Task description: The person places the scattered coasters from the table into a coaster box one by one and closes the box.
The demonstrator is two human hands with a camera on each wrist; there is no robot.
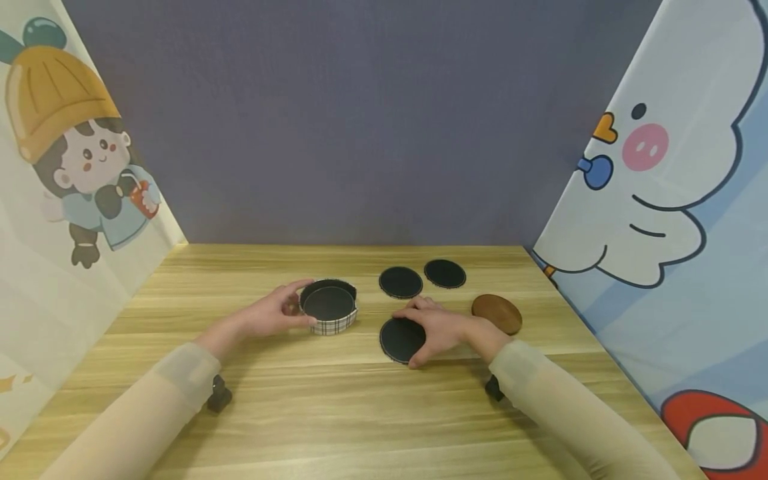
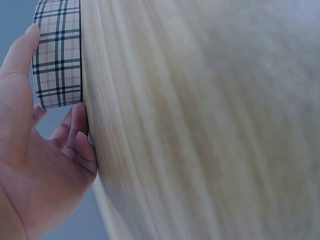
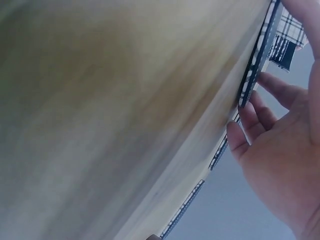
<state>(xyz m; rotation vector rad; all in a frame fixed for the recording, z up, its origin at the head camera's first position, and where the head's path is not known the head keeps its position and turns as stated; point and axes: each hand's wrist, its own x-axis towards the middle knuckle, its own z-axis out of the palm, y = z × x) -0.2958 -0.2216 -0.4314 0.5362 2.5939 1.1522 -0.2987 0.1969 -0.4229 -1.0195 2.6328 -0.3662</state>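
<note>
A round coaster holder (image 1: 329, 325), black inside with a plaid outer wall and a notch on its right side, stands on the table. My left hand (image 1: 270, 315) holds it from the left, thumb at the near side and fingers at the far side. In the left wrist view the thumb lies against the plaid wall (image 2: 59, 55). To its right, my right hand (image 1: 443, 328) spans a round black coaster (image 1: 401, 341), with thumb and fingertips at its edge. The right wrist view shows this coaster's stitched rim (image 3: 259, 52) edge-on between thumb and fingers.
Two more black coasters, one nearer the middle (image 1: 401, 283) and one farther right (image 1: 445, 274), lie behind the right hand. A brown oval object (image 1: 497, 314) lies beyond the right wrist. A dark grey panel (image 1: 360, 133) closes the table's back, with printed panels at both sides.
</note>
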